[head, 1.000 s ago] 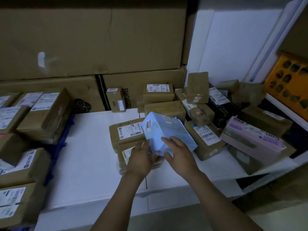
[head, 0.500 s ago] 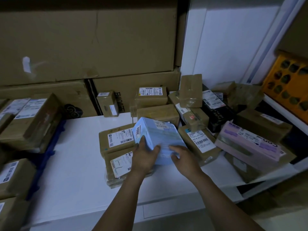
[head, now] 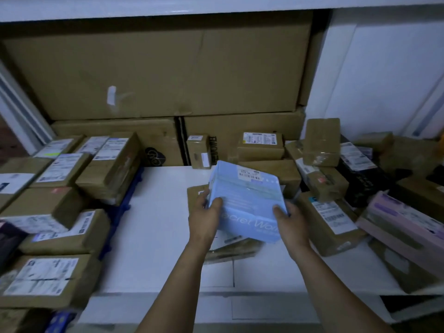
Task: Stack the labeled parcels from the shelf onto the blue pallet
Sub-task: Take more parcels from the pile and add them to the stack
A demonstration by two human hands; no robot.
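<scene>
A light blue parcel [head: 247, 200] with a barcode label is held above the white shelf [head: 156, 236]. My left hand [head: 204, 217] grips its left edge and my right hand [head: 292, 224] grips its right edge, thumbs on top. Under it lie brown labeled parcels [head: 230, 248], mostly hidden. More brown parcels [head: 331, 224] are heaped on the shelf's right side. At the left, several labeled brown parcels [head: 48, 280] are stacked on the blue pallet [head: 122, 200], of which only the edge shows.
Large cardboard cartons [head: 156, 73] stand along the back of the shelf. A pink box [head: 403, 222] and a black box [head: 360, 174] lie among the parcels at the right. The shelf's front edge runs below my forearms.
The blue parcel has been lifted off the brown ones and turned flatter, with one hand now on each side. The view has swung left, bringing more of the pallet stack in.
</scene>
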